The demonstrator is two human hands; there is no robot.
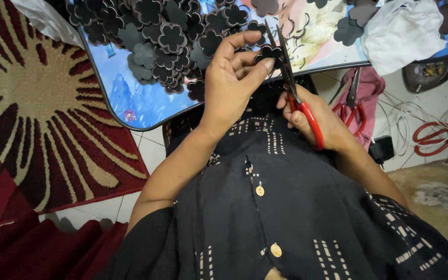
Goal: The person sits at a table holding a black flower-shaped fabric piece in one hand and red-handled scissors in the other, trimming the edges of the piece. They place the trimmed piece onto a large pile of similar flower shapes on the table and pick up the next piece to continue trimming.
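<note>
Just off the near rim of the counter, above a lap in black patterned cloth: left hand raised, thumb and fingers pinched shut on a small dark flower-shaped piece. Right hand beside it, closed through the red handles of the scissors, blades up and touching that piece. Further in on the counter, left of the held piece: a heap of dark flower cutouts, flat, scalloped, overlapping, some with a pale outline. Beyond the held piece, on the counter's blue and cream printed top: a few more grey cutouts and a crumpled white cloth. Past the counter's left corner: a scrap of white plastic wrapping. Below the counter's right edge, on pink cloth: a second pair of red-handled scissors. Right of that, on white floor tiles: pale cords and a red cable loop. Left of the counter: a red, cream and black patterned rug.
</note>
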